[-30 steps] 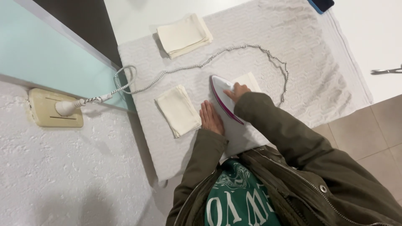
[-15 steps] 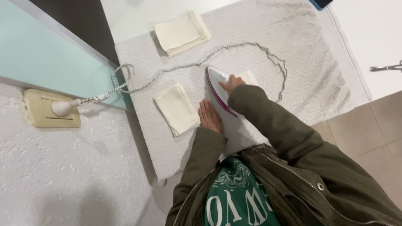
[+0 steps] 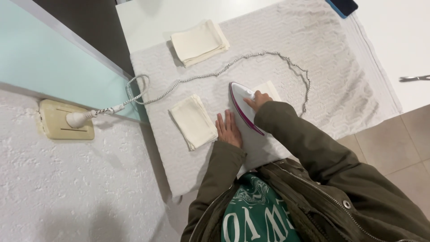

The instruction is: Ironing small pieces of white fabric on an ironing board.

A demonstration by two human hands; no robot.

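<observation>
My right hand (image 3: 257, 100) grips the handle of a white and magenta iron (image 3: 242, 105) that rests on a cream cloth (image 3: 271, 88) on the white towel-covered surface (image 3: 313, 58). My left hand (image 3: 229, 129) lies flat on the towel just left of the iron, fingers together. A folded cream cloth (image 3: 193, 121) sits to the left of that hand. A stack of folded cream cloths (image 3: 199, 42) lies at the far left of the towel. The iron's braided cord (image 3: 210, 75) loops over the towel to a plug (image 3: 80, 118) in a wall socket (image 3: 65, 120).
A white textured wall (image 3: 67, 188) and a pale green panel (image 3: 49, 67) stand on the left. A dark phone with a blue edge (image 3: 342, 6) lies at the towel's far corner. A metal tool (image 3: 414, 78) rests on the white top at right. Beige floor tiles (image 3: 394, 143) show below.
The iron and my right hand have shifted a little forward along the cloth. My left hand stays flat beside it.
</observation>
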